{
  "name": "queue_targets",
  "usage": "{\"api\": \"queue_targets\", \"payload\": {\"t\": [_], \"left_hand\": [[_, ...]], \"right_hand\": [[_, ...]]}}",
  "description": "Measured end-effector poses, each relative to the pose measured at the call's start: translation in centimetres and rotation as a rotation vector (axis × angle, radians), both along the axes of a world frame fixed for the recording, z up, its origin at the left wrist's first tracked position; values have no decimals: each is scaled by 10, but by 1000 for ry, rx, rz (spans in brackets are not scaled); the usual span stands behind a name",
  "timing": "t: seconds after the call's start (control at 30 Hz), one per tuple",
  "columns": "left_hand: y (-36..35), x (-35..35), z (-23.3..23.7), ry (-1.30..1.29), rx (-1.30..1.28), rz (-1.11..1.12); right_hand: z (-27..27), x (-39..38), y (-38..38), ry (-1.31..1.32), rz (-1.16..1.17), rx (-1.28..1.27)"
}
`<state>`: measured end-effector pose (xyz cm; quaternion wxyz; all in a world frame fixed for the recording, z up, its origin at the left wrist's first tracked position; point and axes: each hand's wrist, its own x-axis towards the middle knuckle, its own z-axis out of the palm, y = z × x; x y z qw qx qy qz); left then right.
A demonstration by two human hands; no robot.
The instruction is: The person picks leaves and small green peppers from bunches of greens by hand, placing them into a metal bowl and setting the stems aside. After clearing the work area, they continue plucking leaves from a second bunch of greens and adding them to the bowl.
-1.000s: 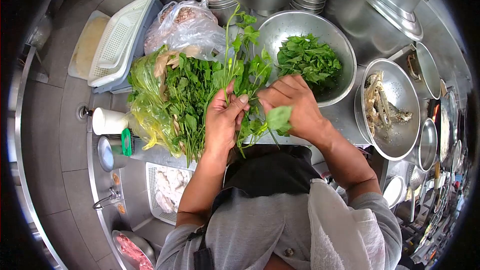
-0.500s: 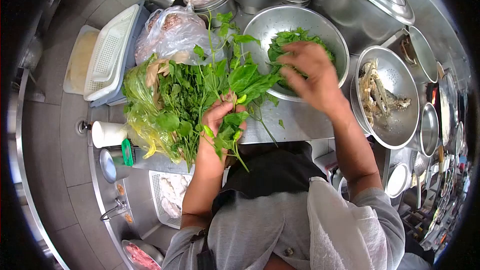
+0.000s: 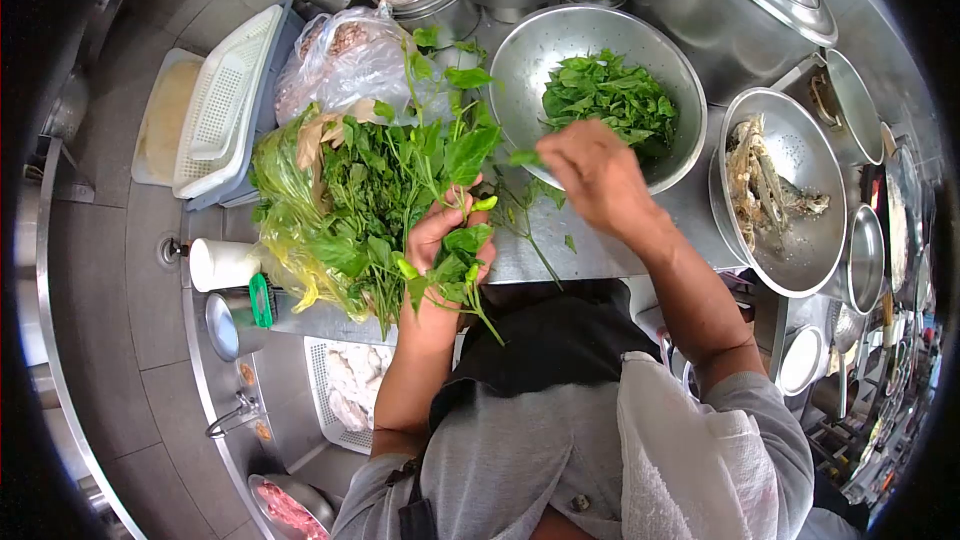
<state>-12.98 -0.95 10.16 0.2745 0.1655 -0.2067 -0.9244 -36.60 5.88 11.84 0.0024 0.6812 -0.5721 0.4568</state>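
Observation:
My left hand (image 3: 440,240) is closed around leafy chili sprigs (image 3: 468,152), with a small green chili (image 3: 485,204) showing by the fingers. To the right, my right hand (image 3: 598,178) pinches a green leaf (image 3: 524,157) between its fingertips, just in front of a steel colander (image 3: 512,60). Loose picked leaves (image 3: 615,95) lie heaped inside that colander. Beside my left hand, a big bunch of greens (image 3: 362,185) spills from a yellowish plastic bag (image 3: 280,175). A bare stem (image 3: 540,252) and leaf scraps rest on the steel counter (image 3: 610,248) between my hands.
A second colander (image 3: 825,230) with fish pieces (image 3: 758,180) stands at the right. Behind the greens are a clear plastic bag (image 3: 325,70) and white baskets (image 3: 225,100). A white cup (image 3: 222,265) stands at the left, and a sink with a faucet (image 3: 235,415) lies below.
My right hand has come back from over the leaves in the colander toward the sprigs and now has a leaf in its fingertips. The left hand keeps its hold nearly in place.

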Motion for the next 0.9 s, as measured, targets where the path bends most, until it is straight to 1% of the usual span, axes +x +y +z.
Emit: {"api": "queue_targets", "payload": {"t": [0.03,0.07,0.13,0.17,0.23,0.27,0.3,0.4,0.47,0.53,0.63,0.7,0.73,0.77,0.8,0.87,0.9], "left_hand": [[0,-1,1,-76,34,52],[0,-4,1,-151,70,106],[1,-8,2,-300,141,209],[1,-8,5,-345,56,189],[0,-9,7,-355,5,176],[2,-9,7,-363,-15,170],[4,-14,14,-454,-93,184],[7,-22,9,-410,-179,185],[8,-28,6,-351,-211,201],[12,-30,17,-335,-204,224],[15,-28,21,-432,-169,251],[14,-24,18,-409,-176,212],[14,-23,19,-398,-181,193],[16,-25,24,-495,-172,239],[15,-23,24,-479,-140,231],[14,-18,25,-451,-75,208],[11,-16,22,-418,-72,172]], "right_hand": [[-2,-13,-3,69,-64,-65],[-3,-25,-6,80,-169,-94],[1,-50,-7,177,-369,73],[4,-52,-6,197,-361,10],[21,-46,-2,234,-340,-114],[30,-35,3,254,-243,-103],[39,-20,8,271,-149,-90],[56,14,9,337,68,-111],[43,15,4,369,109,-99],[34,16,-1,384,132,-103],[27,17,-2,348,135,-109],[22,12,-6,287,137,-95],[21,4,-8,191,57,-99],[20,-9,-9,97,-21,-103],[18,-24,-12,2,-96,-107],[14,-58,-15,147,-309,-83],[15,-62,-13,158,-336,-86]]}}
